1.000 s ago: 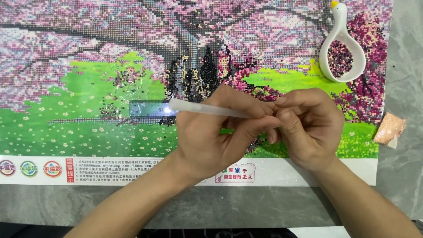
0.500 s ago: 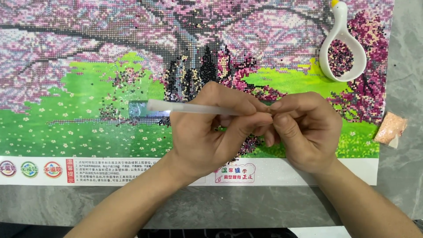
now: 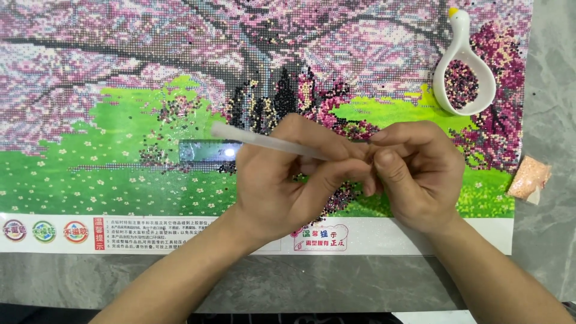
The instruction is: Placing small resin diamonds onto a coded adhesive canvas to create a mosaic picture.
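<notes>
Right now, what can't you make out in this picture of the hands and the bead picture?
- Near tip of the white pen: head view, buried between the left hand and right hand.
- Canvas under both hands: covered.
- Canvas top and left: cut off by the frame.
- Beads in the white tray: too small to tell apart.

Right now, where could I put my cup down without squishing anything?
On the grey table below the canvas, beside the arms, or on the strip right of the canvas above the small bead bag. It is crowded around both hands and the white bead tray.
</notes>
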